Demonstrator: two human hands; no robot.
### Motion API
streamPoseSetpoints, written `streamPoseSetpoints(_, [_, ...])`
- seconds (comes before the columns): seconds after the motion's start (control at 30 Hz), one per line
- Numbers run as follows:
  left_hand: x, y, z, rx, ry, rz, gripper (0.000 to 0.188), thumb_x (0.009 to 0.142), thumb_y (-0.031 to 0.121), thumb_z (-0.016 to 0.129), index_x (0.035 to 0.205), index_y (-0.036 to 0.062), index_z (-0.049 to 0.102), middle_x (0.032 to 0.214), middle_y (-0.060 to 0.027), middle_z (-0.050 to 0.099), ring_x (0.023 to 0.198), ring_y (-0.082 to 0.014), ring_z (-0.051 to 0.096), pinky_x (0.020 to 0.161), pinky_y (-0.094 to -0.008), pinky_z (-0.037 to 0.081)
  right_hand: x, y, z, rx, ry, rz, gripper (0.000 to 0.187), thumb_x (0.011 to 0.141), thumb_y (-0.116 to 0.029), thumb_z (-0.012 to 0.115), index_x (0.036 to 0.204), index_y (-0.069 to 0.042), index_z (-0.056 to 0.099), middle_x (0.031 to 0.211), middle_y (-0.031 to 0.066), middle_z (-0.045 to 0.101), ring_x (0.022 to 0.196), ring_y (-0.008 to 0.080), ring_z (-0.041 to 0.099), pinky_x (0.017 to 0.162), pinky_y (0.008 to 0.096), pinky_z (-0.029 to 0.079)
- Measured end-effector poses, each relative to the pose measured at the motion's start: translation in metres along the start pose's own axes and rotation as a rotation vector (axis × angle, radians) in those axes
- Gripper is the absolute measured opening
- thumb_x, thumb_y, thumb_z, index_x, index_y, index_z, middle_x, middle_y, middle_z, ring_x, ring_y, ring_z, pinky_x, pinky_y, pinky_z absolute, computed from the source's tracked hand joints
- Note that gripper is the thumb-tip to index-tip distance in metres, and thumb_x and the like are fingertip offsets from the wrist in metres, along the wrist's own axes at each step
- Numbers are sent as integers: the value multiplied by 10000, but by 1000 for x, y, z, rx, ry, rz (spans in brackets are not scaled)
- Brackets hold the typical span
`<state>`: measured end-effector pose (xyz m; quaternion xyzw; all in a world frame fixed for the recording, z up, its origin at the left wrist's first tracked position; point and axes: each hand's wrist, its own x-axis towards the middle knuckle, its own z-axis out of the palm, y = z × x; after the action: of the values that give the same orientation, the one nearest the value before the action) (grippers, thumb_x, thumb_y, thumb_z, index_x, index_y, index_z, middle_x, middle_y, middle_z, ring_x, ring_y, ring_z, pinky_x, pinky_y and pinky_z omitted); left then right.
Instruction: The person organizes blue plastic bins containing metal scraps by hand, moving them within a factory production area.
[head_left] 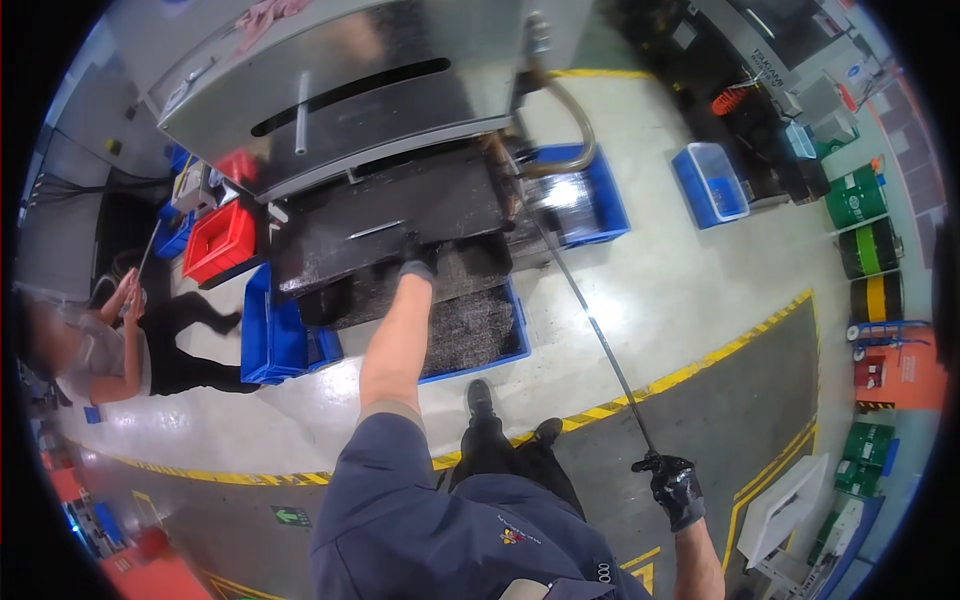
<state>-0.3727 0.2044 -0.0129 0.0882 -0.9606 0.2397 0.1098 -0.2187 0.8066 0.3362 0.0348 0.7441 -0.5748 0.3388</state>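
Observation:
My right hand [675, 490], in a black glove, is closed round the lower end of a long thin rod [603, 338]. The rod slants up and to the left, and its far end reaches beside the black tray under the machine; what is at that tip I cannot make out. My left arm stretches forward, and my left hand [417, 265], in a dark glove, is at the front edge of the wide black tray [330, 240]. Its fingers blend into the dark surface. A thin metal bar [378, 229] lies on the tray just beyond that hand.
A grey machine housing [370, 110] overhangs the tray. Around it are a red bin [220, 243], a blue bin [268, 330], a blue tray [600, 195] under a hose [580, 120], and another blue bin [712, 185]. A co-worker [110, 340] holds a thin rod at left.

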Motion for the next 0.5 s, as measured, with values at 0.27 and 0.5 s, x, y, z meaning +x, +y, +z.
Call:
streamPoseSetpoints(0.27, [-20,12,-26,-2779,27,-1675,304,877,329,446,1107,160,549,1025,-12,613,958,-206,566,757,-326,501,7,-3,5,100,66,37,400,855,-358,555,861,41,591,807,176,637,458,50,446,424,181,368])
streamPoseSetpoints(0.5, [-49,76,45,-2792,-309,-1629,558,842,529,407,1246,147,459,1266,-10,492,1155,-230,457,957,-393,394,23,-15,16,-35,338,264,224,866,-217,540,905,-11,620,770,104,644,433,40,427,401,187,344])
